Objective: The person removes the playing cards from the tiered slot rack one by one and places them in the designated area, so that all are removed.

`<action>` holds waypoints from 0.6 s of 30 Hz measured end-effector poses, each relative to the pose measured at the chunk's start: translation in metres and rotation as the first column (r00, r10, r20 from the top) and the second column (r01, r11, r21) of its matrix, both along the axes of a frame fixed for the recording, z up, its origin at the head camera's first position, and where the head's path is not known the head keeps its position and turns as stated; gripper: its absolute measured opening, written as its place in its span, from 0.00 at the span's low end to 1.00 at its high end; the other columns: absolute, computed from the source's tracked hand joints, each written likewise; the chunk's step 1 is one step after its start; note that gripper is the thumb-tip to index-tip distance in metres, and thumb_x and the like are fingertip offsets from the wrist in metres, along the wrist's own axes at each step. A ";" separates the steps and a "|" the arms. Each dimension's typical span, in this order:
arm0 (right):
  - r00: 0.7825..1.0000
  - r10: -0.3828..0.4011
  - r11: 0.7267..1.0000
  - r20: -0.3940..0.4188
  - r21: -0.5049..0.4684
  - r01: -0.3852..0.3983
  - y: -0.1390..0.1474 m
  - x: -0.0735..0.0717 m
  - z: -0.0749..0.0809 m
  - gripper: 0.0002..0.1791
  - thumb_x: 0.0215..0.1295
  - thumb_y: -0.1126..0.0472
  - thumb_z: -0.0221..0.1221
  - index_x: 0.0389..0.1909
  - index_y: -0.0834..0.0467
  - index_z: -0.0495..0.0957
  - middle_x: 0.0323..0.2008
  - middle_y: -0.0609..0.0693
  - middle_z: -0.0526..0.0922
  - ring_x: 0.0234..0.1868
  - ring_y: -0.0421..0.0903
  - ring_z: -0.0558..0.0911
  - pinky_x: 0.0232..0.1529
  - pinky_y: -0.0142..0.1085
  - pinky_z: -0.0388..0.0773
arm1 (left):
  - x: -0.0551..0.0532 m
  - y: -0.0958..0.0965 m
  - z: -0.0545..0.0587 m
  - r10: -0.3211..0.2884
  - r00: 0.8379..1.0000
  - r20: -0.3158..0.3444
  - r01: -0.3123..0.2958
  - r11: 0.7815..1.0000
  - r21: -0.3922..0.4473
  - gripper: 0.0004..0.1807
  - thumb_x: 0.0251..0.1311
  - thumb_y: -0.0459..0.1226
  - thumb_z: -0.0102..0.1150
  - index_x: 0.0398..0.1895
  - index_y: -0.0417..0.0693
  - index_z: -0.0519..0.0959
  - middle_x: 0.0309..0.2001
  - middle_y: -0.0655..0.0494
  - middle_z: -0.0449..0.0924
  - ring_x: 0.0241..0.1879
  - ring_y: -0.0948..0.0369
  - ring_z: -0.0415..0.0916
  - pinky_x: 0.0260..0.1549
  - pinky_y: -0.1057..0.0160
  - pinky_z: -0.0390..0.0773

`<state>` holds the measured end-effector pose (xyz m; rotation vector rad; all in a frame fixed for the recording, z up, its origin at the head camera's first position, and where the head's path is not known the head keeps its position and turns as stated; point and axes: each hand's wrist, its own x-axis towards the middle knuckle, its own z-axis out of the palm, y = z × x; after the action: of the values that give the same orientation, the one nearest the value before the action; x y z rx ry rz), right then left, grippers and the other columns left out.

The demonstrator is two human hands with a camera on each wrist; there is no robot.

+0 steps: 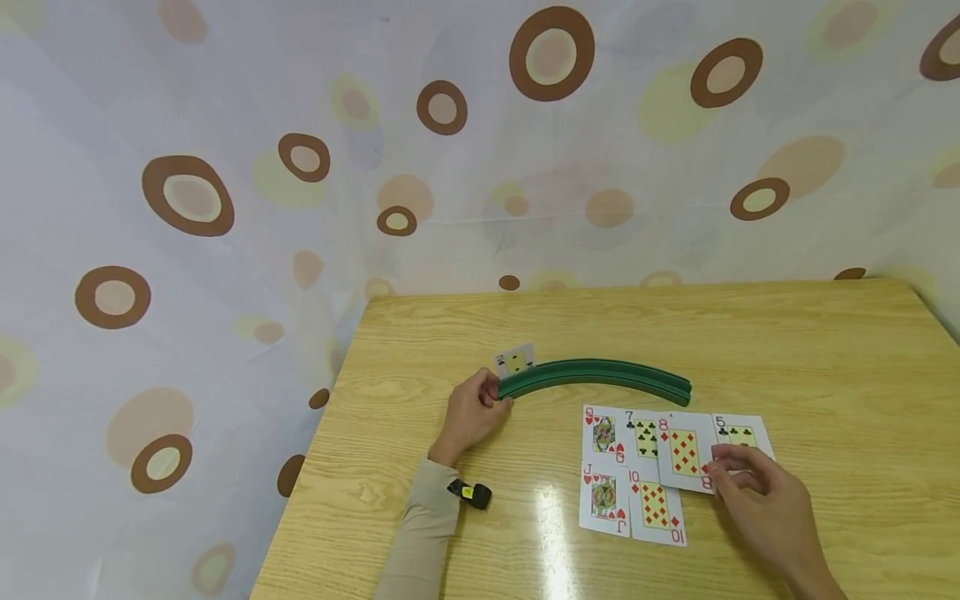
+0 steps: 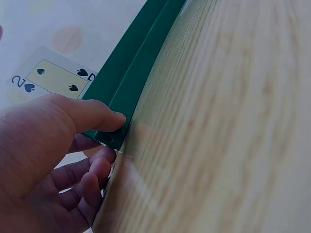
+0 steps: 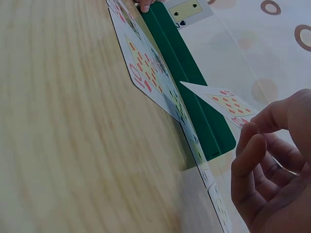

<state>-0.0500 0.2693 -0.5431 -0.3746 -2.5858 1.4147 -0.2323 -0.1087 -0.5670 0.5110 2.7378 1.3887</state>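
Observation:
My left hand (image 1: pixel 472 412) holds the left end of a curved green card holder (image 1: pixel 596 369), thumb on its front face in the left wrist view. A two of spades (image 1: pixel 516 361) stands in the holder at that end. My right hand (image 1: pixel 772 508) pinches the edge of an eight of diamonds (image 1: pixel 682 457), raised above the table in the right wrist view. Below it lie face-up cards: a queen of hearts (image 1: pixel 604 433), a seven of clubs (image 1: pixel 645 439), a jack of hearts (image 1: pixel 603 500), a ten of diamonds (image 1: pixel 656 507) and a five of clubs (image 1: pixel 741 432), partly hidden.
The wooden table (image 1: pixel 840 358) carries everything. Behind it and to the left hangs a pale sheet (image 1: pixel 480 175) with brown and yellow circles. A black strap (image 1: pixel 474 494) is around my left wrist, over the sleeve.

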 end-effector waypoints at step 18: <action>0.982 -0.013 1.000 0.186 0.019 0.010 0.011 0.016 -0.004 0.22 0.77 0.54 0.68 0.64 0.62 0.82 0.40 0.47 0.91 0.32 0.28 0.86 0.34 0.24 0.79 | 0.001 0.000 -0.001 0.006 1.000 -0.009 -0.006 1.000 0.002 0.11 0.69 0.34 0.72 0.49 0.42 0.81 0.38 0.48 0.82 0.33 0.64 0.72 0.36 0.70 0.72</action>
<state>-0.0340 0.2802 -0.5474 -0.5430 -2.7355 1.4138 -0.2318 -0.1084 -0.5682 0.5108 2.7482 1.3938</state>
